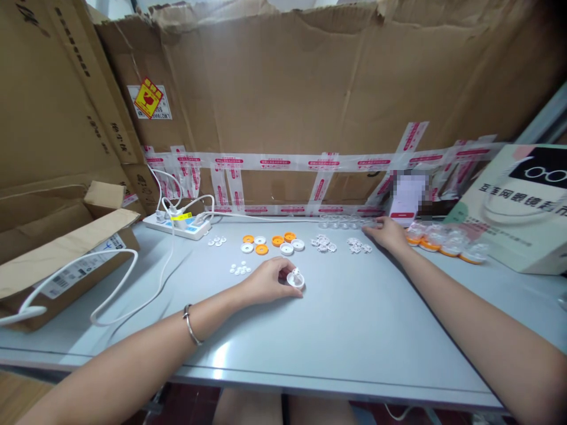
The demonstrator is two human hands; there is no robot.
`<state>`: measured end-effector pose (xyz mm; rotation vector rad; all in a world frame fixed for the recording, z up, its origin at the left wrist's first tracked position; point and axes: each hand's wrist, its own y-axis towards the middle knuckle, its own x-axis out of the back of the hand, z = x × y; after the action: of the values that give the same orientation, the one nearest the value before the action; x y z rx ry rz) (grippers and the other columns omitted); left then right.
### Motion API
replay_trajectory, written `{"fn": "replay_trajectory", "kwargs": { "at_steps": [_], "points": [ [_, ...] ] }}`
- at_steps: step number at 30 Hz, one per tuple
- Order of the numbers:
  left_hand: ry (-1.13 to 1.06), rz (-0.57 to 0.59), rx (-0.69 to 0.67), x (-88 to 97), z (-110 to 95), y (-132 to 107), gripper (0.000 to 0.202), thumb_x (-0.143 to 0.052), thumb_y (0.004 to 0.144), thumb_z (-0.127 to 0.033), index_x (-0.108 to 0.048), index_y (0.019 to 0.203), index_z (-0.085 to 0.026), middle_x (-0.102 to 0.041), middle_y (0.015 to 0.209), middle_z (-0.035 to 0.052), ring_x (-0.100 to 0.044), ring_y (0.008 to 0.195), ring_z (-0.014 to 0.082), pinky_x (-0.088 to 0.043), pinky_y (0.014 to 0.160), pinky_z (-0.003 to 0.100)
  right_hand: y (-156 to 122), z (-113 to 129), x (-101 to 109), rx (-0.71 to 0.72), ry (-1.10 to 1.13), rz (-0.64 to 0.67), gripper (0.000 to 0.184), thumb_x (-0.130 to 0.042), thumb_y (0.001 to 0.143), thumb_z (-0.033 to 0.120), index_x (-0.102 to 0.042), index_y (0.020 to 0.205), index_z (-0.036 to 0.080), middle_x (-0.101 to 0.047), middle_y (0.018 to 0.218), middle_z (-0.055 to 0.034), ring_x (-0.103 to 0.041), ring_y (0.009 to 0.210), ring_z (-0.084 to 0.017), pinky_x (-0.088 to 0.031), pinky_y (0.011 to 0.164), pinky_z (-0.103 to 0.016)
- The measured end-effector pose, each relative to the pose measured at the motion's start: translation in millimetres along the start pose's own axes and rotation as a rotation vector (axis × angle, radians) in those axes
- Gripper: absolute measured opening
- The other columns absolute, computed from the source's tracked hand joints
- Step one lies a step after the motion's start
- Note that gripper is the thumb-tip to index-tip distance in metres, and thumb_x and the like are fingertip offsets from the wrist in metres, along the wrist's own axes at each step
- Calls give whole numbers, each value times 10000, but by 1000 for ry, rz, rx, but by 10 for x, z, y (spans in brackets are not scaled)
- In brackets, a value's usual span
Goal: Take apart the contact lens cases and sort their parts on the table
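Observation:
My left hand (267, 280) rests on the grey table (354, 330) with its fingers curled round a small white round cap (295, 278). My right hand (387, 232) reaches to the far side, fingers bent onto a row of clear small parts (343, 222). Between the hands lie orange rings (261, 249) and white rings (286, 248), plus heaps of tiny white pieces (323, 243). A cluster of small white discs (240, 269) lies just left of my left hand. A silver bangle (191, 324) is on my left wrist.
A white power strip (177, 225) with cables sits at the back left, beside an open cardboard box (66, 260). Taped cardboard walls (310, 94) ring the table. Finished clear-and-orange pieces (443, 245) and a paper bag (518, 206) stand at the right.

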<state>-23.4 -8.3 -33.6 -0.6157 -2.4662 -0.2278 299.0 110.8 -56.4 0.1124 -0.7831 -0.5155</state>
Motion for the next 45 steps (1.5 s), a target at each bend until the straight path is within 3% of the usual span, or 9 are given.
{"fn": "replay_trajectory", "kwargs": {
  "at_steps": [10, 16, 18, 21, 23, 25, 30, 34, 45],
  "points": [
    [0, 9, -22, -9, 53, 4, 341, -743, 578, -307, -581, 835, -152, -571, 828, 12, -515, 764, 148, -389, 679, 235, -99, 69, 42, -4, 104, 22, 310, -610, 593, 325, -350, 727, 226, -481, 653, -15, -469, 640, -163, -338, 635, -317],
    [20, 15, -49, 6, 61, 3, 327, -730, 604, -278, -601, 878, -152, -582, 862, 26, -511, 794, 154, -393, 715, 250, -360, 480, 124, 147, 202, -7, 189, -483, 732, 346, -407, 818, 196, -482, 765, -28, -467, 706, -158, -366, 665, -298],
    [0, 14, -36, 11, 67, 9, 385, -729, 609, -253, -591, 956, -157, -588, 909, 39, -520, 832, 161, -399, 759, 268, -631, 706, 102, 294, 252, 162, 217, -518, 735, 388, -467, 819, 195, -515, 748, -8, -490, 683, -143, -390, 640, -265],
    [-90, 4, -35, 7, 87, 17, 536, -735, 600, -199, -512, 1086, -159, -590, 936, 51, -544, 862, 165, -411, 811, 297, -1085, 988, 11, 605, 236, 588, 213, -561, 753, 371, -559, 857, 185, -547, 730, -4, -494, 664, -132, -395, 620, -253],
    [-173, 20, -77, 4, 102, 17, 562, -721, 614, -172, -460, 1111, -159, -592, 946, 57, -563, 853, 162, -429, 796, 300, -1303, 1087, -61, 762, 241, 752, 231, -610, 736, 334, -579, 910, 185, -558, 780, -11, -497, 697, -129, -400, 639, -249],
    [-237, 36, -112, 4, 113, 14, 541, -700, 641, -159, -433, 1111, -162, -599, 962, 65, -577, 859, 162, -440, 785, 300, -1410, 1114, -115, 817, 237, 814, 223, -629, 732, 297, -591, 923, 188, -552, 795, -12, -489, 696, -123, -403, 638, -244],
    [-242, 44, -160, -1, 114, 16, 517, -768, 578, -232, -518, 1023, -153, -603, 985, 67, -567, 915, 182, -427, 826, 301, -1417, 1085, -142, 745, 253, 820, 119, -622, 742, 246, -612, 838, 177, -543, 776, -10, -490, 677, -118, -411, 629, -241],
    [-211, -24, -90, -40, 109, 38, 330, -746, 601, -297, -591, 834, -123, -611, 811, 27, -562, 777, 151, -433, 719, 254, -1444, 1090, -143, 706, 256, 812, 47, -577, 771, 207, -603, 793, 174, -580, 777, -16, -517, 697, -129, -423, 663, -259],
    [-153, -79, -33, -71, 118, 53, 297, -743, 572, -311, -588, 747, -126, -571, 667, -13, -519, 640, 117, -407, 607, 217, -1544, 988, -253, 920, 199, 629, 125, -428, 807, 110, -525, 826, 186, -594, 829, -65, -558, 754, -162, -451, 681, -285]
  ]
}}
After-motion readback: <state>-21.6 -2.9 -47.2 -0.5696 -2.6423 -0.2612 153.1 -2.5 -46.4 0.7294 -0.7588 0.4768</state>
